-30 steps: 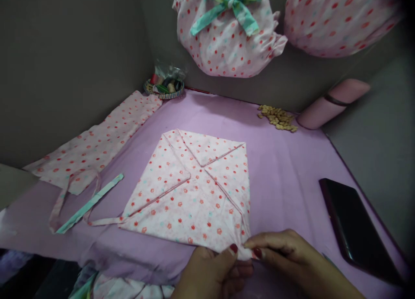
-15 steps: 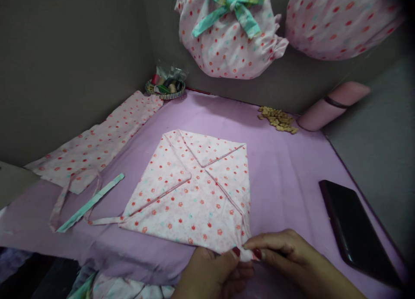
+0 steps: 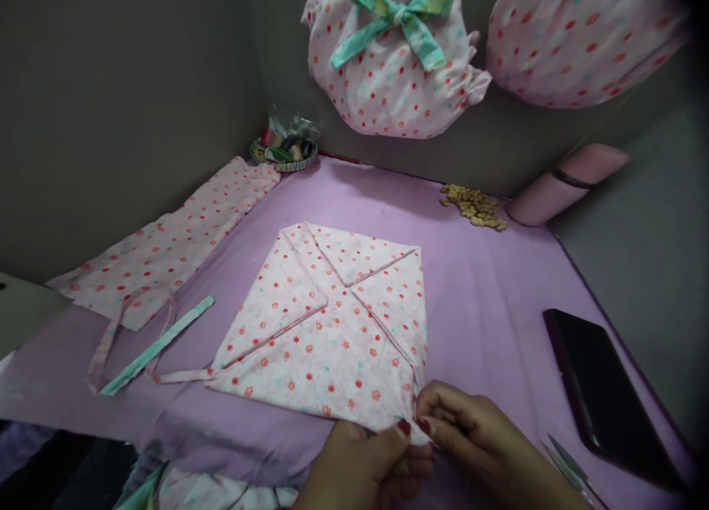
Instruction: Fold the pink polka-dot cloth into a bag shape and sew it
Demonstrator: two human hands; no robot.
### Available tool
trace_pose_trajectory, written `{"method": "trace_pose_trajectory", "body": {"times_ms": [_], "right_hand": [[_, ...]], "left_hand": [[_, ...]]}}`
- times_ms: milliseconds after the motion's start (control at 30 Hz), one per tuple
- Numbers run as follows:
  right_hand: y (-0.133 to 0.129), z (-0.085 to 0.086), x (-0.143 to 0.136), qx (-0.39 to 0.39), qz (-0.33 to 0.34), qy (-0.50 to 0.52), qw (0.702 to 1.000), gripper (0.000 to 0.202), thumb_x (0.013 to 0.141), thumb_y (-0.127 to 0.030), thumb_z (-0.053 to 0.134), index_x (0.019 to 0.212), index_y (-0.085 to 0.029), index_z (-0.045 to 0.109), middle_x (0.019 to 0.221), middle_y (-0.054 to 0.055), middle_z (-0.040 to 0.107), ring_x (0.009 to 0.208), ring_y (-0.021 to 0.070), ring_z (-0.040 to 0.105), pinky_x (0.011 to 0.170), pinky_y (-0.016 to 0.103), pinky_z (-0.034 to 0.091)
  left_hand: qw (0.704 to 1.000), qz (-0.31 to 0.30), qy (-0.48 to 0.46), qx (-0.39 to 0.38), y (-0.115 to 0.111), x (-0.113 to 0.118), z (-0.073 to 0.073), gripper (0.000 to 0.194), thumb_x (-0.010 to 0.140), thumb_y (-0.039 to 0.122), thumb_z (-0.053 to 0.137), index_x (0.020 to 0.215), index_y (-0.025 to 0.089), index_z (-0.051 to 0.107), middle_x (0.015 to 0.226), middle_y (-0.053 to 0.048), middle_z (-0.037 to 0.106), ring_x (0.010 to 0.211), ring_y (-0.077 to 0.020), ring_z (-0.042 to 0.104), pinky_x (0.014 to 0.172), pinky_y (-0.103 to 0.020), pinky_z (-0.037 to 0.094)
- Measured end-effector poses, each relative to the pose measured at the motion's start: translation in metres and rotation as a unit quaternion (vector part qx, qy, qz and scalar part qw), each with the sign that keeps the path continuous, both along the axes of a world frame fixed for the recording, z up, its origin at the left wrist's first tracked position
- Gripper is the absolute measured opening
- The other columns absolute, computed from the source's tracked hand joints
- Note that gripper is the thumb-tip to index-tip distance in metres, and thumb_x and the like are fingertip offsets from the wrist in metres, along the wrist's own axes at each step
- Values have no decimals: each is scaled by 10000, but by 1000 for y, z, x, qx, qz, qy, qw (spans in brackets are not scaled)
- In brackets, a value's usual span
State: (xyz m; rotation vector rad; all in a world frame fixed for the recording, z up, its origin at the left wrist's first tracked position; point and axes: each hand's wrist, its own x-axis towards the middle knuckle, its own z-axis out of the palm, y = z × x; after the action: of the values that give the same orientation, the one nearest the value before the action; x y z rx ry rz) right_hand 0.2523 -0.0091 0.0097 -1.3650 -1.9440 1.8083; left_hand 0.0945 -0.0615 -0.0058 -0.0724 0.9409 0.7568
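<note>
A pink floral fabric square (image 3: 315, 347) lies on the table, its flaps folded inward so their points meet near the middle. At its near right corner, my left hand (image 3: 362, 466) pinches the cloth between thumb and fingers. Right beside it, my right hand (image 3: 476, 432) is closed on the gathered edge of that same corner, thumb against forefinger. The cloth bunches into small creases there, and the very tip is partly hidden by the fingers. A narrow pink fabric strap (image 3: 185, 377) runs out from the square's left corner.
A mint strip (image 3: 160, 344) crosses the strap's loop; floral fabric (image 3: 182, 233) lies behind. A thread basket (image 3: 285, 163), small tan pieces (image 3: 473, 206) and a pink bottle (image 3: 565, 185) stand far back. On the right are a black phone (image 3: 603, 399) and scissors (image 3: 570, 466). Bow-trimmed fabric (image 3: 396, 74) hangs above.
My right hand has shifted slightly left and up, its fingertips nearer the left thumb. The scissors now show beside my right forearm. My left hand keeps its pinch.
</note>
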Motion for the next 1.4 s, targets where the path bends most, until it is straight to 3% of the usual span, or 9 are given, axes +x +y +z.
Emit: {"method": "trace_pose_trajectory", "body": {"times_ms": [367, 600, 800, 967, 1100, 1167, 1267, 1300, 1400], "right_hand": [[-5, 8, -2, 70, 23, -44, 996, 266, 902, -372, 404, 801, -183, 561, 725, 12, 603, 692, 136, 554, 634, 217, 429], [-17, 2, -11, 142, 46, -30, 988, 166, 948, -263, 269, 919, -210, 423, 689, -25, 531, 609, 108, 499, 586, 197, 408], [-16, 15, -25, 307, 39, -74, 948, 167, 910, -192, 380, 949, -205, 541, 875, 44, 525, 827, 156, 523, 721, 267, 421], [-16, 23, -38, 337, 59, -60, 938, 249, 892, -176, 402, 692, -180, 550, 737, 23, 484, 714, 143, 499, 623, 255, 391], [-17, 27, -41, 298, -70, 84, 948, 236, 899, -304, 436, 720, -197, 546, 721, 19, 514, 703, 146, 513, 631, 259, 408], [-11, 32, -39, 182, -182, 178, 950, 216, 872, -398, 492, 758, -218, 529, 622, -17, 502, 589, 124, 503, 585, 252, 425], [11, 45, -26, 39, -299, 240, 923, 278, 743, -456, 650, 752, -226, 495, 476, -94, 347, 382, 53, 321, 439, 206, 373], [22, 51, -18, 43, -322, 232, 917, 313, 684, -448, 702, 741, -221, 494, 481, -100, 322, 372, 38, 271, 397, 184, 321], [58, 73, 17, 220, -410, 178, 867, 342, 613, -466, 718, 707, -236, 482, 514, -79, 331, 390, 44, 260, 356, 178, 195]], "left_hand": [[999, 37, -21, 4, -2, 4, -4, 295, 610, 307, 782, 745, 68, 674, 701, -95, 675, 602, -131, 608, 597, -232, 413], [998, 56, -13, 24, -2, 8, 0, 335, 552, 312, 807, 692, 64, 630, 583, -45, 612, 519, -108, 566, 535, -212, 370], [995, 75, 2, 69, -5, 13, -4, 353, 572, 301, 785, 799, 102, 601, 576, -11, 586, 519, -100, 540, 529, -200, 351], [991, 87, 2, 102, -8, 12, -6, 287, 598, 283, 769, 725, 111, 578, 572, 11, 549, 508, -64, 494, 518, -174, 334], [991, 95, 2, 92, -7, 8, 0, 326, 574, 243, 788, 804, 94, 612, 671, -30, 617, 533, -79, 541, 509, -174, 363], [992, 92, 18, 82, -7, 7, 3, 285, 606, 210, 765, 818, 78, 627, 717, -65, 650, 550, -93, 572, 504, -173, 386], [993, 96, 38, 65, -8, 7, 5, 191, 654, 177, 735, 765, 65, 627, 708, -85, 662, 581, -113, 609, 505, -167, 413], [993, 97, 42, 58, -8, 7, 5, 167, 664, 162, 728, 748, 68, 619, 700, -84, 663, 592, -120, 621, 502, -166, 418], [993, 99, 51, 40, -8, 8, 5, 94, 719, 114, 679, 743, 88, 592, 681, -73, 659, 586, -123, 637, 489, -165, 434]]}}
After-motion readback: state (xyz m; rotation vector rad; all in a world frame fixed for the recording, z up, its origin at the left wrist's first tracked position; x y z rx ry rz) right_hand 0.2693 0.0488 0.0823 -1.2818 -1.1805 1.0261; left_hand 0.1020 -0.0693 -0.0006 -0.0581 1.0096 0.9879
